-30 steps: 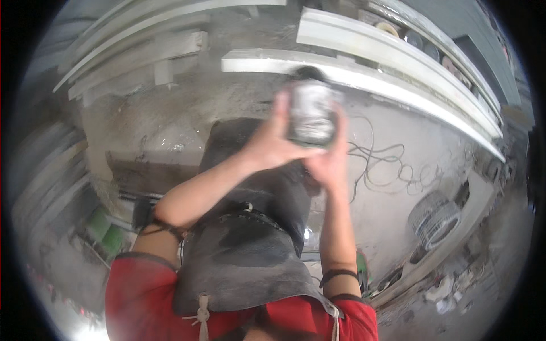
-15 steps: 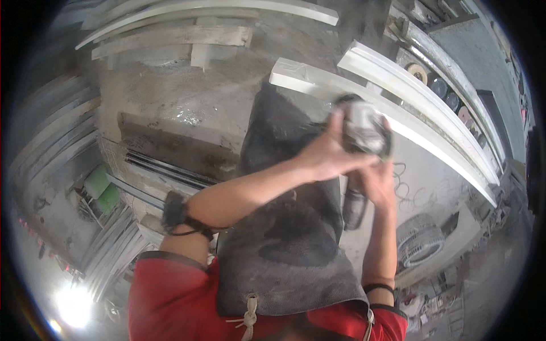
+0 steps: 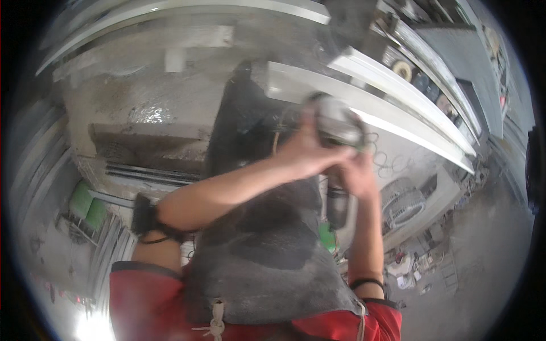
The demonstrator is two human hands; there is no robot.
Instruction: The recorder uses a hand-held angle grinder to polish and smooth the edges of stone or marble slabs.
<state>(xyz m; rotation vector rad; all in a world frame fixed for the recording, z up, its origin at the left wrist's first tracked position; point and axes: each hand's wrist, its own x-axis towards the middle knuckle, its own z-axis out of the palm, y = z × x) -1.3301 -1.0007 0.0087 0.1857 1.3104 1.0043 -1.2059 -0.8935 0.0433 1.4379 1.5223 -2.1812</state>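
Observation:
Both my hands grip an angle grinder [image 3: 340, 126] with a round, silver-grey head and a dark body that hangs down toward me. My left hand [image 3: 307, 149] wraps the left side of the head, its thumb along the near edge. Just below, my right hand [image 3: 357, 173] closes around the tool where the head meets the body. Motion blurs the head, and its working face is hidden. Beyond the tool, a long white strip [image 3: 293, 77] runs away to the right; I cannot tell whether they touch. A dark, dusty apron [image 3: 256, 238] covers my front.
A second white strip [image 3: 392, 85] lies beyond the first. Round discs or rolls [image 3: 401, 70] sit behind it. A ribbed tyre-like ring [image 3: 404, 202] lies at right. Green blocks [image 3: 88, 207] stand at left, by stacked long strips [image 3: 42, 148]. Another white strip [image 3: 187, 5] crosses the back.
Surroundings and arms have shifted left in the view. Both hands still hold the grinder, which now appears farther left along the white strip. A green piece now shows below its body.

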